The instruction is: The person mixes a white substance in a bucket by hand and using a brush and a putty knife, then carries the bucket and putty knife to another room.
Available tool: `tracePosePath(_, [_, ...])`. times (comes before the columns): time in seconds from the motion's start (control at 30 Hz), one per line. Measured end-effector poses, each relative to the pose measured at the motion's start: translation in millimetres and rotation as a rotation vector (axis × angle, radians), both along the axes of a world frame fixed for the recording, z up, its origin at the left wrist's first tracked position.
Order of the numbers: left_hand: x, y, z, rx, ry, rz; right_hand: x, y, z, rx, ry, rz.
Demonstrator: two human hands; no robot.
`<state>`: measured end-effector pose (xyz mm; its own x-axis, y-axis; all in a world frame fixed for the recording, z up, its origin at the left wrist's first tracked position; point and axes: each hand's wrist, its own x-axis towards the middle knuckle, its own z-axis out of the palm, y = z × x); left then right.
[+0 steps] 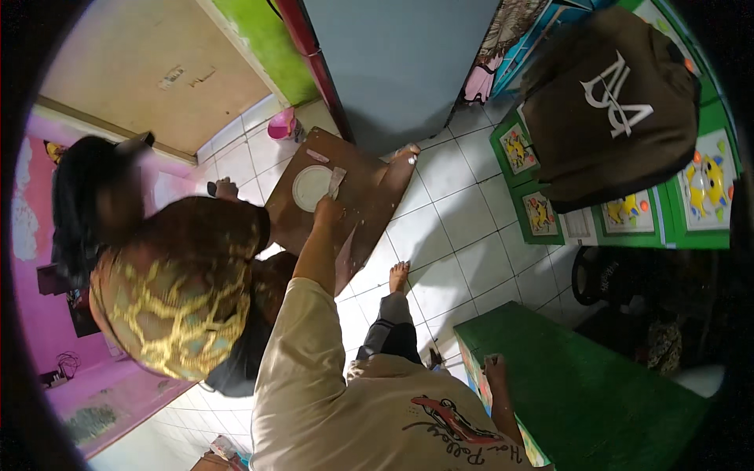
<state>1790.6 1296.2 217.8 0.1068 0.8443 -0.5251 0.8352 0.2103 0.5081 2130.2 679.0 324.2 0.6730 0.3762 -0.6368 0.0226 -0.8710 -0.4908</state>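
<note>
My left hand reaches forward over a brown board. Its fingers are closed round a flat, broad-ended pale tool, whose exact kind is too small to tell. The tool's wide end lies at the right rim of a round whitish plate. Beyond the plate is a small pink strip-like thing. My right hand is low beside the left edge of a green cabinet top, fingers curled in; what they hold, if anything, is hidden.
Close on my left another person in a patterned top bends by the board, a hand near its left edge. A pink bucket stands behind. Ahead is a grey refrigerator; at right a brown bag-like cover lies on green drawers.
</note>
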Motion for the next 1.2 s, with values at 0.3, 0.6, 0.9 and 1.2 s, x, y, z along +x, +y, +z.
tracePosePath(0.3, [8, 16, -68, 0.135, 0.363, 0.033, 45, 91, 22, -0.107, -0.02, 0.02])
tracePosePath(0.6, [-9, 29, -107, 0.343, 0.428, -0.024, 55, 117, 14, -0.247, -0.042, 0.153])
tracePosePath(0.9, [-10, 27, -115, 0.111, 0.485, -0.116, 64, 176, 13, -0.259, -0.013, 0.242])
tracePosePath(1.2, [0, 12, -119, 0.545, 0.26, 0.008, 84, 191, -11, -0.069, -0.09, 0.452])
